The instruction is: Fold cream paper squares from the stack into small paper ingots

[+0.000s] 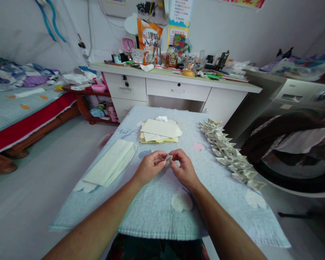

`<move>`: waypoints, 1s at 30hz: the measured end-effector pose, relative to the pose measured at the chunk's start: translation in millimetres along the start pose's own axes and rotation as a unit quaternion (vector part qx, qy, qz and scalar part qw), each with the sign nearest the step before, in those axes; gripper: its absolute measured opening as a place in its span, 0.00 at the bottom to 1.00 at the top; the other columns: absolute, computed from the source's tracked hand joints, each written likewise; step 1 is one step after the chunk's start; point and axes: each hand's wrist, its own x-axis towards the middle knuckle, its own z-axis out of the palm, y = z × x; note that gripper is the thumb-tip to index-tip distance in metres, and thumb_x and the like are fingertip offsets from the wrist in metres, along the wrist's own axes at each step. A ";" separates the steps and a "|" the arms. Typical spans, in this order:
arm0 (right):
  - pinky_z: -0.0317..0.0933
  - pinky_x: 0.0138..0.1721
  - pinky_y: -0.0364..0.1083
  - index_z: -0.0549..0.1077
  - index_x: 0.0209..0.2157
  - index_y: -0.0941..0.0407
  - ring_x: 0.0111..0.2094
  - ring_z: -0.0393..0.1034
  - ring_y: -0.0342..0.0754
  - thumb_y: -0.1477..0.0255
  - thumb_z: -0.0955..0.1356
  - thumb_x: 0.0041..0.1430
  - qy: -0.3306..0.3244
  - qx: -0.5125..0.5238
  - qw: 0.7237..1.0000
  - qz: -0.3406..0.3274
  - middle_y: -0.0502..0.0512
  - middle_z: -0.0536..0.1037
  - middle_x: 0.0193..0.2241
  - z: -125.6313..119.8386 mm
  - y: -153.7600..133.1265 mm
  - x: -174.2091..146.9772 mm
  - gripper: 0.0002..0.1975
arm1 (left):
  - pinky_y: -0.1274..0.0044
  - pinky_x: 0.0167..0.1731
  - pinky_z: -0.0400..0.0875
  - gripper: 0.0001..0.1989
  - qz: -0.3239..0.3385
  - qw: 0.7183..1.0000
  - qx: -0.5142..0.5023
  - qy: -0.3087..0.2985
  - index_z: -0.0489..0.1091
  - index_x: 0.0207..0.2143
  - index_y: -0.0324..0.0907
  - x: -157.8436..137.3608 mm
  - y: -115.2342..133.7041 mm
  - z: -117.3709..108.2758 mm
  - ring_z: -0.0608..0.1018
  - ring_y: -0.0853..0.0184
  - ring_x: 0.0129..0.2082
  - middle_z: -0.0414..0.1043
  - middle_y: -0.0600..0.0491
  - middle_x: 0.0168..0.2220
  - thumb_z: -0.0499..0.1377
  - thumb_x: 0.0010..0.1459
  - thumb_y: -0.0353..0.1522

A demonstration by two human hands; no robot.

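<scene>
Between my fingertips, above the middle of the cloth-covered table, is a small folded piece of paper (pixel 168 159). My left hand (pixel 150 167) pinches its left side. Against its right side, the thumb and fingers of my right hand (pixel 184 168) are closed. Just beyond my hands lies a stack of cream paper sheets (pixel 159 129). A long folded bundle of pale paper (pixel 110 162) rests to the left. Along the right side run rows of small folded paper pieces with pointed ends (pixel 227 146), close together.
A light blue patterned cloth (pixel 162 213) covers the table. Behind it stands a white desk (pixel 178 90) crowded with jars, a pink clock (pixel 128 44) and an orange snack bag (pixel 148 38). To the right is a washing machine (pixel 289 99) with its door open; a bed (pixel 29 99) is at left.
</scene>
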 end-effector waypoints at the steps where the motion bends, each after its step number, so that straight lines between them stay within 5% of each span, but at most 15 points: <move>1: 0.61 0.37 0.44 0.70 0.38 0.54 0.34 0.64 0.44 0.79 0.65 0.53 0.002 -0.009 1.000 -0.009 0.50 0.68 0.32 0.4 -0.7 0.0 0.10 | 0.76 0.36 0.73 0.14 -0.002 1.000 0.002 0.003 0.68 0.44 0.38 -0.4 0.0 0.2 0.79 0.66 0.36 0.76 0.46 0.41 0.60 0.54 0.32; 6: 0.62 0.35 0.43 0.71 0.41 0.54 0.34 0.64 0.43 0.83 0.63 0.52 0.003 -0.028 0.999 -0.046 0.52 0.67 0.35 2.4 -6.5 -0.1 0.16 | 0.78 0.28 0.73 0.15 -0.014 1.000 -0.012 0.018 0.69 0.44 0.39 -0.3 1.8 1.4 0.77 0.67 0.32 0.74 0.47 0.42 0.59 0.54 0.33; 18: 0.63 0.41 0.48 0.73 0.43 0.52 0.38 0.66 0.47 0.83 0.62 0.52 -0.035 -0.079 0.994 -0.072 0.55 0.67 0.39 -1.3 -8.5 0.2 0.20 | 0.75 0.32 0.72 0.19 -0.066 0.980 -0.187 0.007 0.66 0.44 0.38 1.0 7.3 0.5 0.76 0.67 0.33 0.74 0.50 0.36 0.62 0.51 0.36; 24: 0.63 0.43 0.48 0.75 0.42 0.51 0.40 0.66 0.47 0.83 0.62 0.52 -0.059 -0.075 0.992 -0.082 0.55 0.66 0.40 -1.3 -6.5 -0.3 0.19 | 0.76 0.37 0.70 0.23 -0.066 0.988 -0.141 0.016 0.65 0.44 0.38 3.6 -4.1 0.6 0.76 0.70 0.32 0.71 0.53 0.36 0.67 0.46 0.34; 30: 0.63 0.38 0.45 0.67 0.49 0.53 0.37 0.66 0.45 0.77 0.65 0.55 -0.019 -0.011 1.000 0.013 0.54 0.68 0.40 -1.3 1.2 -0.7 0.19 | 0.78 0.36 0.68 0.30 -0.056 0.990 -0.132 -0.004 0.59 0.51 0.41 3.8 -4.2 -1.0 0.76 0.71 0.33 0.71 0.55 0.35 0.66 0.45 0.30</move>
